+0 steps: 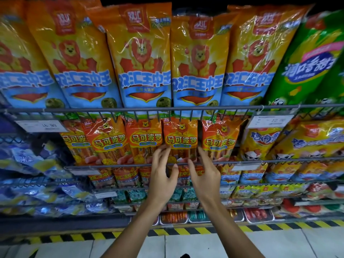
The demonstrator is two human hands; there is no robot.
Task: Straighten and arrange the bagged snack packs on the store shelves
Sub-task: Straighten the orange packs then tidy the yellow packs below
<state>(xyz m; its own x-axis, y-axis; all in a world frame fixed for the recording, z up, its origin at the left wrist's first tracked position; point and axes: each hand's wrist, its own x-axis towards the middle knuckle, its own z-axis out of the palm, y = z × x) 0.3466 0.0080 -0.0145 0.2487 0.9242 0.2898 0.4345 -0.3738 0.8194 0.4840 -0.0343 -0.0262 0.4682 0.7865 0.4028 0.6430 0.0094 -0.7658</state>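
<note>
Both arms reach up, the left hand (161,175) and right hand (204,174) with fingers spread loosely, holding nothing. Between their fingertips hangs an orange sausage pack (180,140), just above the shelf rail (115,165).

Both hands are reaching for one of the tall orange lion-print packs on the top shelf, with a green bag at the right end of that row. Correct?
Not quite. The head view shows the left hand and right hand flanking a small red-orange pack in the row below. The green bag does end the top row.
</note>
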